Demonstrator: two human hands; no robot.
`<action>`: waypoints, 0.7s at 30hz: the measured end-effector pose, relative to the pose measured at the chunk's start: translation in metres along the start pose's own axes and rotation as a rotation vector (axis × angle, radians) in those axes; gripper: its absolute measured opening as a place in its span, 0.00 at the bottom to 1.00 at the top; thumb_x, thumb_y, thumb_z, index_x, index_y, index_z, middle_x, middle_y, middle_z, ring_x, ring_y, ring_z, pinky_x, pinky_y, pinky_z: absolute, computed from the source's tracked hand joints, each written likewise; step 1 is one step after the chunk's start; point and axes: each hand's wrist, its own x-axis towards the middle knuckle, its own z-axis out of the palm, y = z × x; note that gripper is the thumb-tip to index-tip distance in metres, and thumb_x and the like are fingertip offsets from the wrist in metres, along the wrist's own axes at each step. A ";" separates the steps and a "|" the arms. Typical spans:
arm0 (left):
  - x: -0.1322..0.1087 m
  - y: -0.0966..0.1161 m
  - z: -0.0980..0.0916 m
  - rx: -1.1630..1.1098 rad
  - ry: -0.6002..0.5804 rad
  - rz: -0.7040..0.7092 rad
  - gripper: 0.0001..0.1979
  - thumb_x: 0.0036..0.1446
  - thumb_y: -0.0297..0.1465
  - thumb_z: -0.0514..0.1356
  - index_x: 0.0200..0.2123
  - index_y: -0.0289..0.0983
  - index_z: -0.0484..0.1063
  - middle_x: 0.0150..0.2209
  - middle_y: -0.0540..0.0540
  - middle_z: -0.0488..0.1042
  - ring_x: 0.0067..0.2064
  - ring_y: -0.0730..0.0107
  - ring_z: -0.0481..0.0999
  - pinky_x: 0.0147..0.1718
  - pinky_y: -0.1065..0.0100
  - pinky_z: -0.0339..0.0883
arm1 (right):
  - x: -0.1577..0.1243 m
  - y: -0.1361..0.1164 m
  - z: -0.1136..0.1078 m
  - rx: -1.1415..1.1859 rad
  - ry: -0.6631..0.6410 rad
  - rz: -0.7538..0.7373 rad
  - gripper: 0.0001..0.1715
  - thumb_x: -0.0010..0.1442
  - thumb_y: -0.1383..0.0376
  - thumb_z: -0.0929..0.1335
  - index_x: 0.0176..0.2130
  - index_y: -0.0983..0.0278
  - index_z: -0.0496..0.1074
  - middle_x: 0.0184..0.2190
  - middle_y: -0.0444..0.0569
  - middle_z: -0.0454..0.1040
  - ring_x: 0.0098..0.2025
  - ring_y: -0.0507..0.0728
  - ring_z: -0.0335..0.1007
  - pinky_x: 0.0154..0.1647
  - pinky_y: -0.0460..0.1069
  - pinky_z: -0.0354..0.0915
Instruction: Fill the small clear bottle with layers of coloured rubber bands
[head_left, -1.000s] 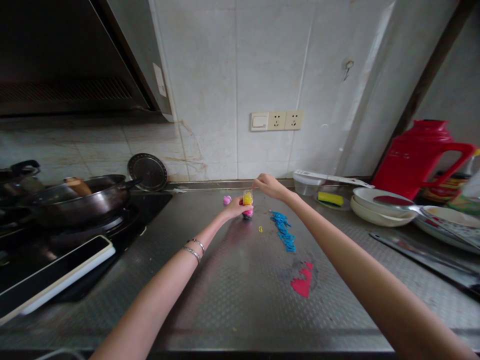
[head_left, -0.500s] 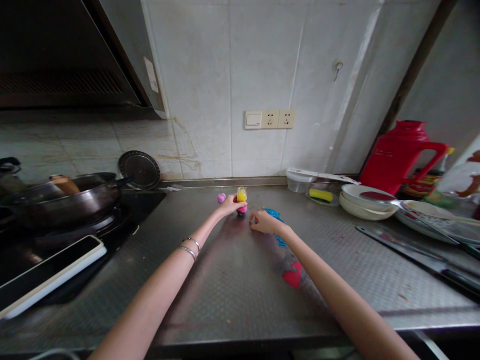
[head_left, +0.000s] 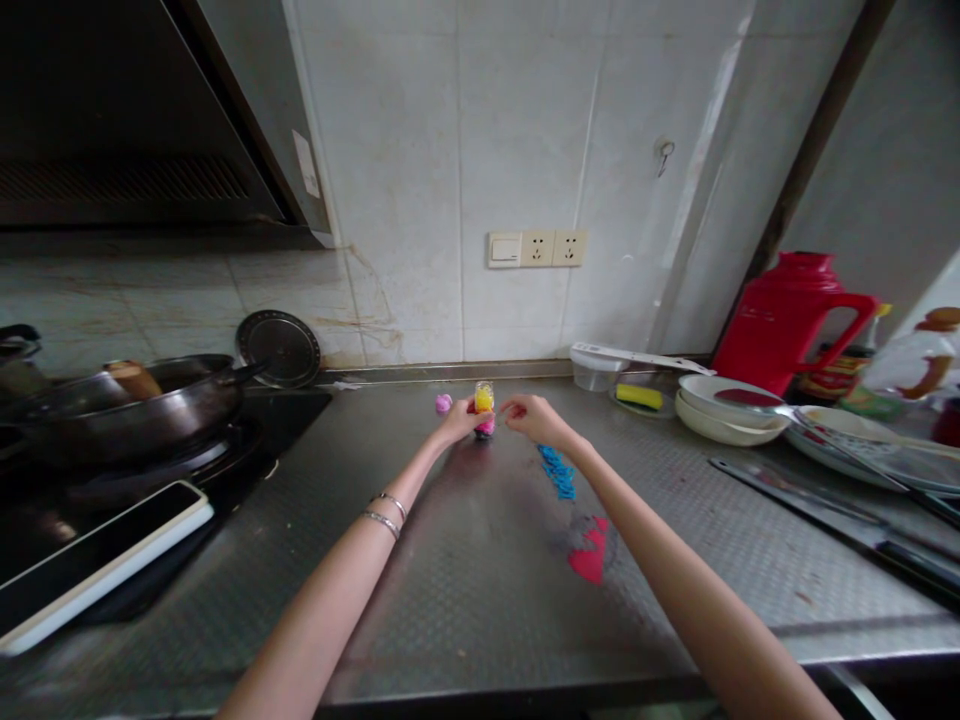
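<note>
My left hand (head_left: 459, 424) is wrapped round a small clear jar (head_left: 484, 390) standing upright on the counter. Yellow filling shows in its upper part, with pink and a dark layer below. My right hand (head_left: 534, 416) hovers just right of the jar, apart from it, with bent fingers drawn together; anything in the fingertips is too small to make out. Below that hand lies a heap of blue strands (head_left: 556, 472). Nearer to me, beside my right forearm, are flat red pieces (head_left: 589, 560). A purple lump (head_left: 443, 403) rests behind my left hand.
A pan (head_left: 142, 400) sits on the stove at left, with a phone-like white-edged slab (head_left: 112, 560) in front. On the right are a yellow sponge (head_left: 639, 398), a plastic tub (head_left: 596, 372), stacked bowls (head_left: 727, 428), a long knife (head_left: 795, 505) and a red thermos (head_left: 780, 325).
My right hand has risen from the counter and moved slightly away from me, uncovering more of the blue strands. My left hand still holds the jar in place.
</note>
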 end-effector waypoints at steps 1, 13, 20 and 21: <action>0.000 -0.001 0.000 0.002 -0.004 -0.001 0.15 0.45 0.34 0.60 0.36 0.31 0.68 0.32 0.45 0.72 0.32 0.72 0.71 0.33 0.71 0.64 | 0.005 -0.004 -0.007 0.026 0.078 -0.006 0.17 0.45 0.70 0.63 0.37 0.68 0.72 0.24 0.45 0.73 0.26 0.50 0.65 0.28 0.42 0.59; -0.003 0.005 0.000 0.036 0.017 0.029 0.12 0.45 0.32 0.60 0.33 0.31 0.68 0.30 0.46 0.72 0.31 0.73 0.70 0.32 0.72 0.63 | 0.067 -0.020 -0.010 0.008 0.121 -0.110 0.12 0.46 0.70 0.64 0.33 0.68 0.74 0.29 0.48 0.75 0.30 0.51 0.68 0.31 0.43 0.61; 0.001 0.001 0.000 0.024 0.010 0.028 0.13 0.44 0.32 0.60 0.34 0.31 0.68 0.31 0.45 0.73 0.32 0.72 0.70 0.34 0.70 0.63 | 0.057 -0.023 -0.012 -0.240 0.040 -0.202 0.16 0.56 0.65 0.60 0.32 0.69 0.74 0.34 0.52 0.74 0.39 0.54 0.66 0.41 0.46 0.58; 0.001 0.001 -0.001 0.023 0.010 0.027 0.13 0.44 0.32 0.60 0.35 0.31 0.68 0.32 0.45 0.73 0.32 0.72 0.70 0.34 0.70 0.63 | 0.056 -0.024 -0.012 -0.295 0.009 -0.205 0.17 0.57 0.64 0.59 0.32 0.68 0.74 0.35 0.53 0.73 0.41 0.55 0.65 0.43 0.47 0.57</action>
